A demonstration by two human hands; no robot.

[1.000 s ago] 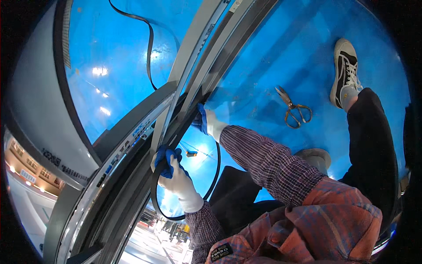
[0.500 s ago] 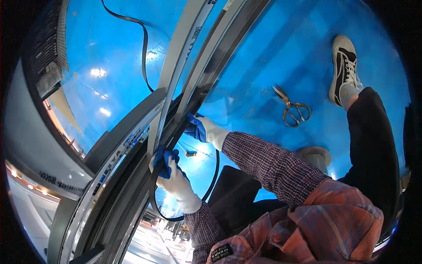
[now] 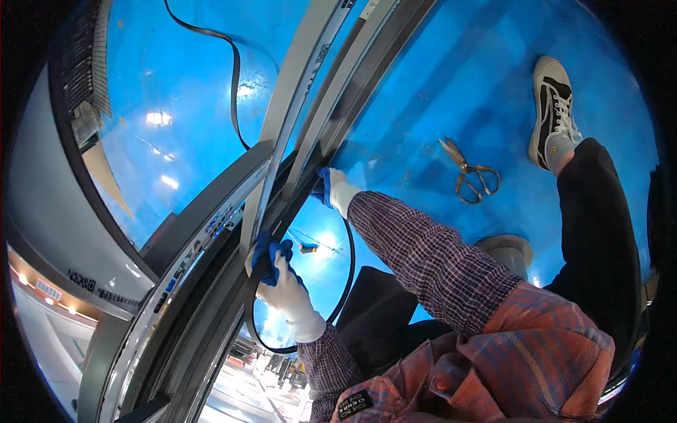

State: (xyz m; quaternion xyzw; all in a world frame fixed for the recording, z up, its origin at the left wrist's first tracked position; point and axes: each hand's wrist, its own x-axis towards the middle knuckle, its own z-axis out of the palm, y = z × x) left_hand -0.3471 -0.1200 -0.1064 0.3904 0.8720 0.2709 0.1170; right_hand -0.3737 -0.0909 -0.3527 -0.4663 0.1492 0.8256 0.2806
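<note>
My left hand [image 3: 285, 285], in a white glove with blue fingers, is closed round a flat black rubber strip [image 3: 252, 299] beside the long grey metal frame [image 3: 243, 278]. From there the strip hangs in a loose loop below the hand and rises toward my right forearm. Farther up the frame, my right hand [image 3: 336, 189], gloved alike, has its blue fingers bent against the frame's dark inner edge. What those fingers grip is hidden by the hand itself. Inside the loop, a tool with a yellow-and-black handle [image 3: 308, 248] lies on the blue floor.
Scissors [image 3: 468, 173] lie on the blue floor [image 3: 423, 106] to the right, near my shoe [image 3: 551, 109]. Beyond the frame, a black strip [image 3: 233, 70] trails over the floor. A large grey curved panel [image 3: 77, 204] stands at the left.
My right hand has slid a little farther up along the frame, away from my left hand. My left hand keeps its hold on the strip, almost in place.
</note>
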